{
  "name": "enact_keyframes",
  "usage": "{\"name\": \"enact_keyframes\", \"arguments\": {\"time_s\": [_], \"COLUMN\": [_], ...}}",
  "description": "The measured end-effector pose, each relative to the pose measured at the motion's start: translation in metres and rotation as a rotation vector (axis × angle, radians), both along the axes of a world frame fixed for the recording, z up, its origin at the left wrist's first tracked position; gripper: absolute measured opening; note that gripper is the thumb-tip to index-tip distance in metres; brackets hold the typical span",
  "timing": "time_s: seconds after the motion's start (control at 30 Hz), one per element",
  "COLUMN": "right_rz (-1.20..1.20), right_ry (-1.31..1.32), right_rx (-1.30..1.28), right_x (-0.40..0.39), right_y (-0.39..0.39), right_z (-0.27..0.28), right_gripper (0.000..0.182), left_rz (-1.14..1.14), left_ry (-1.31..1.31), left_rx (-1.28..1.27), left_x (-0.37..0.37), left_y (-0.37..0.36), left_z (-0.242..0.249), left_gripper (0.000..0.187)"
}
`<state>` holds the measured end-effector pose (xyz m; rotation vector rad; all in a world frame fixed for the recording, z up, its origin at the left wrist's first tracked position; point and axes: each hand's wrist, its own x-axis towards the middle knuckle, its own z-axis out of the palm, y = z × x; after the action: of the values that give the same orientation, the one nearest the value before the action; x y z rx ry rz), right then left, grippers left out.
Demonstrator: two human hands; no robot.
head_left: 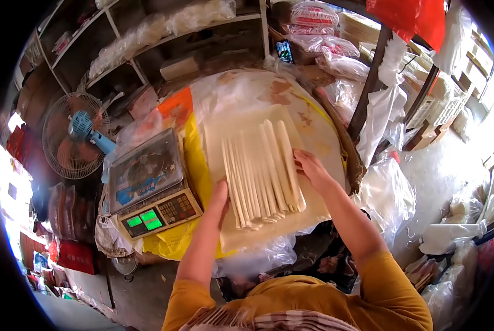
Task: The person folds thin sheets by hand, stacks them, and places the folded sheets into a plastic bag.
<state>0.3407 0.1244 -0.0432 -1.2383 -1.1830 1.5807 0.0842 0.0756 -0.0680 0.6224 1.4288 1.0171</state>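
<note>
Long, thin cream-coloured folded strips (258, 176) lie side by side in a row on a larger flat cream sheet (307, 212). At the row's left edge is my left hand (220, 194), thumb side up, with most of its fingers hidden. My right hand (312, 166) is at the right edge, fingers bent in against the outermost, thicker roll. Between them the two hands grip the row from its sides. To the left of my left hand stands a digital scale (147, 171) with a metal pan and lit green displays.
Yellow plastic (194, 160) lies beneath the scale on the covered table. A fan (77, 135) stands at the left. Shelves (197, 30) with bagged goods run along the back, where a phone (284, 51) is propped. Plastic bags (388, 187) hang at the right edge.
</note>
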Motion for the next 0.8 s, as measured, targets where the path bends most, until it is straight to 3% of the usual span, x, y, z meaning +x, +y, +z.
{"name": "enact_keyframes", "arguments": {"time_s": [0.07,0.1,0.17,0.2,0.3,0.4,0.5,0.6,0.67,0.8], "right_rz": [0.098,0.147,0.061,0.017,0.053,0.179,0.296,0.175,0.178,0.239], "right_ry": [-0.043,-0.065,0.174,0.294,0.151,0.329,0.432,0.338,0.185,-0.055], "right_rx": [-0.039,-0.058,-0.125,-0.157,0.268,0.376,0.328,0.049,0.067,-0.097], "right_x": [-0.017,-0.026,-0.048,-0.056,-0.051,-0.034,-0.010,-0.005,-0.005,-0.016], "right_y": [-0.002,-0.004,-0.013,-0.014,-0.030,-0.027,-0.031,-0.023,-0.017,-0.011], "right_z": [-0.003,-0.004,-0.008,-0.008,0.040,0.053,0.072,0.047,0.046,0.054], "right_gripper": [0.043,0.046,0.048,0.049,0.051,0.049,0.046,0.042,0.042,0.048], "left_rz": [0.154,0.122,0.131,0.101,0.116,0.066,0.113,-0.008,-0.028,0.066], "left_ry": [-0.110,-0.095,-0.181,-0.195,-0.261,-0.318,-0.345,-0.333,-0.344,-0.291], "left_rx": [0.100,0.088,0.176,0.186,0.314,0.590,0.566,0.635,0.633,0.353], "left_x": [0.022,0.034,0.041,0.051,0.046,0.024,0.018,0.010,0.009,-0.001], "left_y": [0.004,0.003,0.004,-0.007,-0.014,-0.010,-0.013,-0.017,-0.021,-0.015], "left_z": [-0.015,-0.006,-0.022,0.016,0.049,0.050,0.051,0.041,0.046,0.040], "left_gripper": [0.043,0.043,0.044,0.046,0.046,0.043,0.043,0.044,0.043,0.046]}}
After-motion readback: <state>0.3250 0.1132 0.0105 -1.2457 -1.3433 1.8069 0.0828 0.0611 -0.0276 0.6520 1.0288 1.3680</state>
